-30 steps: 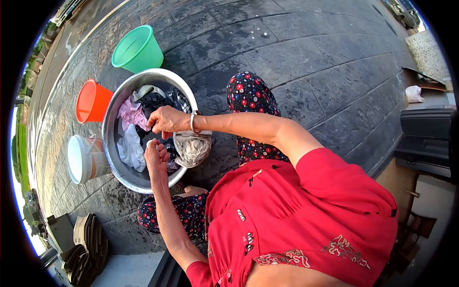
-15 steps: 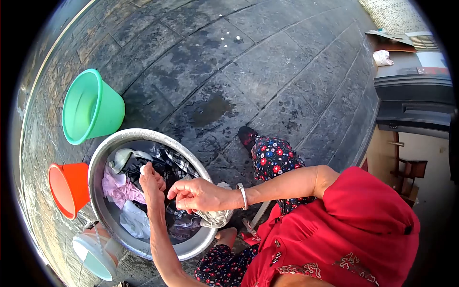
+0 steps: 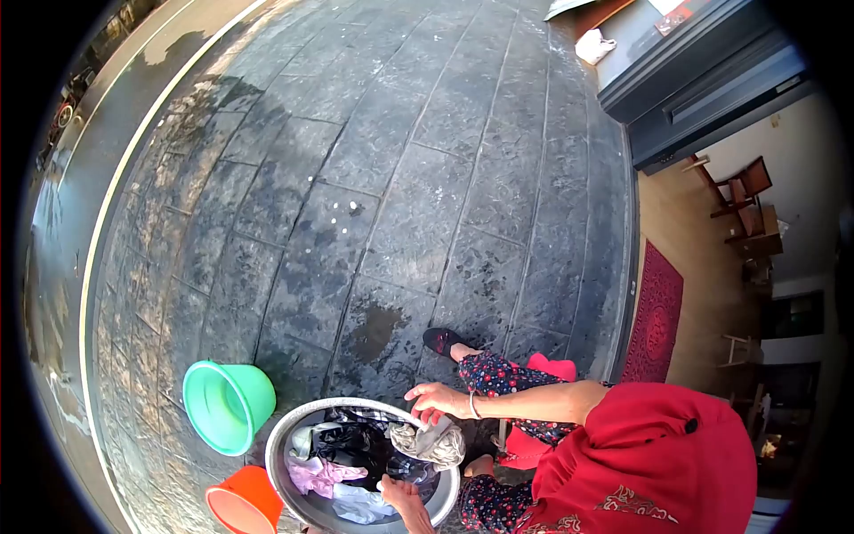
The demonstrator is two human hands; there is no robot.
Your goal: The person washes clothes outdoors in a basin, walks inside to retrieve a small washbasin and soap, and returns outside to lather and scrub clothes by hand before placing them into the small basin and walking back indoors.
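Metal basin (image 3: 275,449): being filled out at bottom centre by pink cloth (image 3: 316,474), white cloth (image 3: 360,505) and dark cloth (image 3: 347,445).
Right hand (image 3: 440,402): being held with fingers loosely parted, just beside the beige cloth (image 3: 440,447) at the basin's right; contact can't be told.
Left hand (image 3: 406,498): being held curled, low in the frame; any grip can't be told.
Handling: best being done over the basin, loose folds being gathered inside the rim.

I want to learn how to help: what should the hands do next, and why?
Maybe the right hand could tuck the beige cloth further into the metal basin, because the cloth looks bunched up at the basin's edge and that hand is close to it.
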